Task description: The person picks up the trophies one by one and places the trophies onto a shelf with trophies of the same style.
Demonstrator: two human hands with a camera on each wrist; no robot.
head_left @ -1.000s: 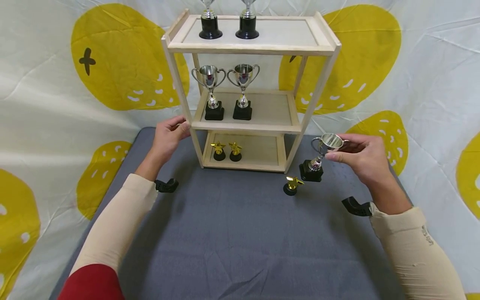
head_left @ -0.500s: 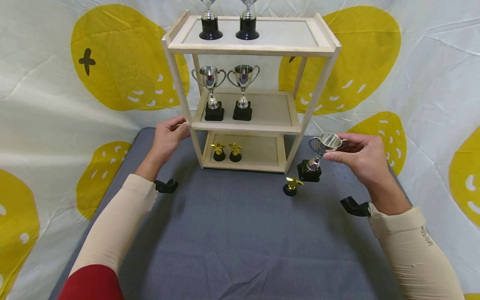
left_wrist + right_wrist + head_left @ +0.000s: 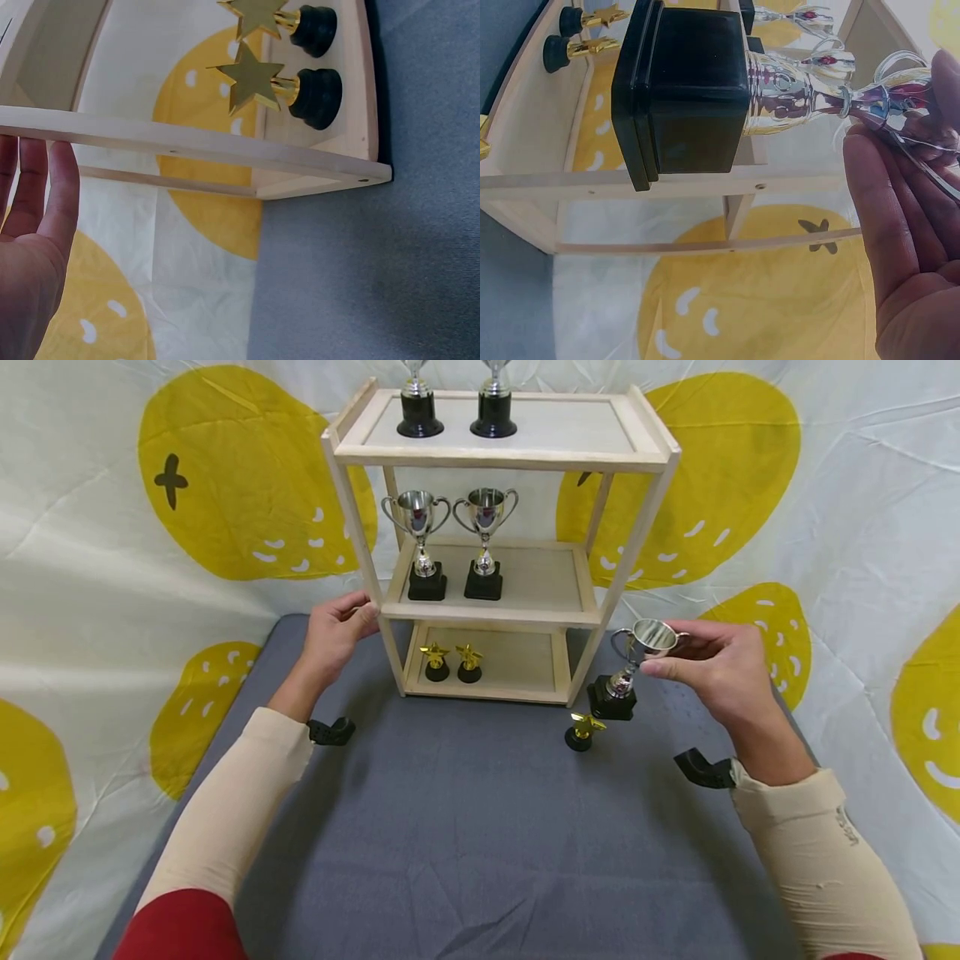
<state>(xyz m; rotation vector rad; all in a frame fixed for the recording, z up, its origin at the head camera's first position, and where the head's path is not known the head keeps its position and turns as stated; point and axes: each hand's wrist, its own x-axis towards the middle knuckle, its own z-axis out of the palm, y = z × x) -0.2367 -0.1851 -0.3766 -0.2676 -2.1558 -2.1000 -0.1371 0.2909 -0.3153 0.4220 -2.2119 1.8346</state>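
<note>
In the head view my right hand (image 3: 723, 681) holds a silver two-handled trophy cup (image 3: 651, 639) by its bowl, thumb in front. The cup tilts, its black square base (image 3: 611, 697) hanging lower left, beside the shelf's right front leg. My left hand (image 3: 330, 635) touches the left front post of the wooden shelf (image 3: 491, 617); in the left wrist view its fingers (image 3: 60, 187) extend straight to the post's edge. A small gold star trophy (image 3: 581, 731) stands on the grey cloth just below the held cup's base.
Two silver cups (image 3: 483, 543) stand on the middle shelf, left of centre. Two gold star trophies (image 3: 469, 662) stand on the bottom shelf. Two more trophies (image 3: 493, 410) with round black bases stand on top, cut off by the frame. Patterned fabric (image 3: 862, 527) hangs close behind.
My right hand has moved slightly left and up with the trophy cup, bringing its base closer to the shelf's right leg. The left hand stays at the post.
</note>
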